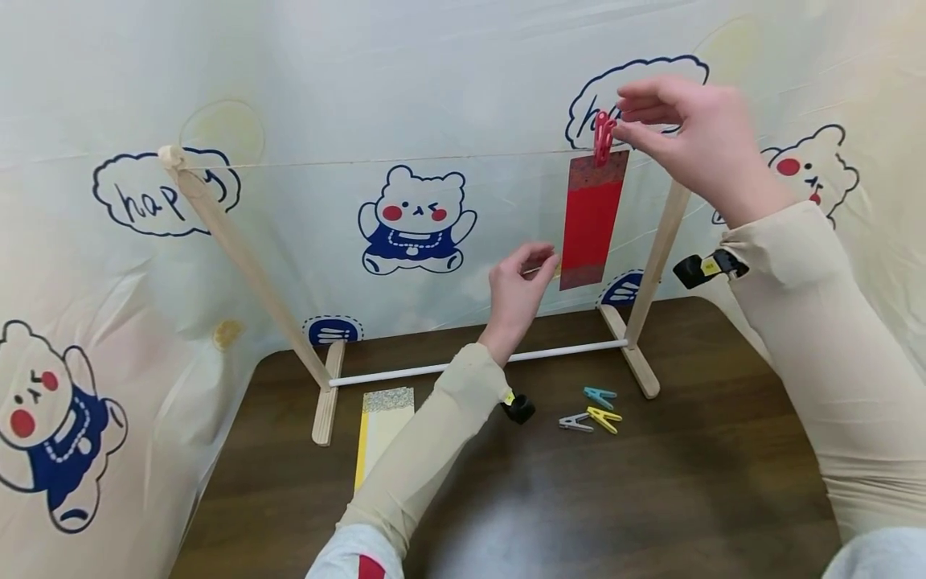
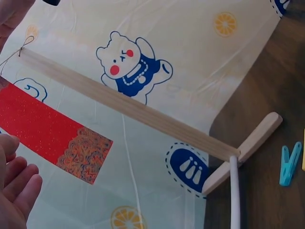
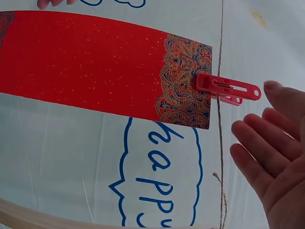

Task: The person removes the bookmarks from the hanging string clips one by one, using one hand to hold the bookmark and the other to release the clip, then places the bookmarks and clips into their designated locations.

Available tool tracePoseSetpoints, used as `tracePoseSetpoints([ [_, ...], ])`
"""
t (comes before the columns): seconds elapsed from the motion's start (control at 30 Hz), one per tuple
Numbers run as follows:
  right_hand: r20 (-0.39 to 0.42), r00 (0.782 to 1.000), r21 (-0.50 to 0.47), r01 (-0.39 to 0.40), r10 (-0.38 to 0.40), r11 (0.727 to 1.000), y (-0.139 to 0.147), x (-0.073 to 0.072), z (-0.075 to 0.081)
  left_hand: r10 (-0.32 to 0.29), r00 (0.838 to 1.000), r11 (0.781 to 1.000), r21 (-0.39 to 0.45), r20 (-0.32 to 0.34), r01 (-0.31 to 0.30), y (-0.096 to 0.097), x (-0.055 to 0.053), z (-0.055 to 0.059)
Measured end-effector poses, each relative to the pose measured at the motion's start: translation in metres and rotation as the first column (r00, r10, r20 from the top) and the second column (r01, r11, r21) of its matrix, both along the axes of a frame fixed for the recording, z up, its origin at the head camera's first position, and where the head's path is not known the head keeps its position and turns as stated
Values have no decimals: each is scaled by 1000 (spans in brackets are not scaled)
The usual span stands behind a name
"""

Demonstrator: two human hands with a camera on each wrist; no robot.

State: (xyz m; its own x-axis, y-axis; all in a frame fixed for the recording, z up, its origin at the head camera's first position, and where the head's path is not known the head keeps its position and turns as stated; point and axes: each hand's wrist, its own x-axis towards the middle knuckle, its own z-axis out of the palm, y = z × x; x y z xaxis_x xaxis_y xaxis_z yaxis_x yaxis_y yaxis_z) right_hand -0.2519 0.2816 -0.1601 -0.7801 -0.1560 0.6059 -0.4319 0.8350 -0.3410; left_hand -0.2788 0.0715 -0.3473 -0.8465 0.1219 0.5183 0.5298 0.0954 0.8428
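Note:
A red card with patterned ends hangs from a thin string, held at its upper edge by a red clothespin. My right hand is beside that clothespin. In the right wrist view its thumb tip is right by the clothespin's handle end, the fingers spread and loosely bent, gripping nothing. Lower down, my left hand is near the card's bottom left edge, its fingers relaxed and slightly curved with nothing held; the left wrist view shows these fingers beside the card.
Wooden posts on feet carry the string, with a white rod joining them low down. Blue, yellow and grey clothespins lie on the brown table. A pale card lies partly under my left forearm.

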Motion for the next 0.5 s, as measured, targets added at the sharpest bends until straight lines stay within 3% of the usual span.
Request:
tracePoseSetpoints([
  [0.2, 116, 993, 15, -31, 29, 999, 0, -6, 3, 15, 998, 1000, 16, 65, -16, 4, 0, 2],
  [0.5, 196, 979, 21, -58, 53, 998, 0, -12, 3, 34, 991, 999, 22, 132, -38, 12, -1, 5],
])
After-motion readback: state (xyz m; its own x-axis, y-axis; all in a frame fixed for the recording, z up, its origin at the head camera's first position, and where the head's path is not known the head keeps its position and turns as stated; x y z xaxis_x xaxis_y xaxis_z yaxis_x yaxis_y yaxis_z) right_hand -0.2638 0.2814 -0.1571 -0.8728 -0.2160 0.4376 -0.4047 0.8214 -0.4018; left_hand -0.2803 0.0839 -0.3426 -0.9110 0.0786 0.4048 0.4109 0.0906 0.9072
